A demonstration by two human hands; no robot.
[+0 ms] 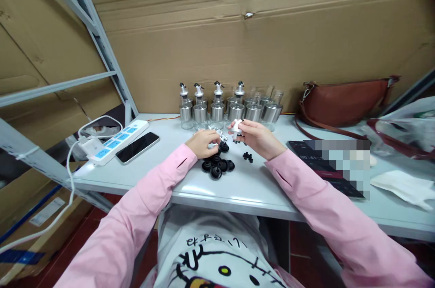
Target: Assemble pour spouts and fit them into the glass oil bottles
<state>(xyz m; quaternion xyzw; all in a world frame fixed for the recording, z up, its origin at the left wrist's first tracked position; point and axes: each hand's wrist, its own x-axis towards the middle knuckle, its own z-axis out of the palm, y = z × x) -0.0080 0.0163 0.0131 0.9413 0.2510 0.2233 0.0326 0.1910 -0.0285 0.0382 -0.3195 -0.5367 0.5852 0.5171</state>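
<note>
My right hand (256, 136) pinches a silver-white pourer spout (237, 127) upright above the table, its narrow stem pointing down. My left hand (204, 144) reaches down beside it with curled, closed fingers; a bit of white shows at the fingertips, but what they hold is hidden. Loose white spout parts (221, 136) lie just behind the left fingers. In front of that hand is a pile of round black ribbed stoppers (216, 171). Several tiny black pieces (248, 157) sit to the right of the pile, below my right hand.
Behind my hands stand glass bottles with steel sleeves (254, 112), several topped with spouts. A phone (137, 147) and a power strip (121, 141) lie at left. On the right are a brown bag (343, 102), a dark timer screen (316, 161) and white tissue (404, 186). Cardboard (204, 48) walls the back.
</note>
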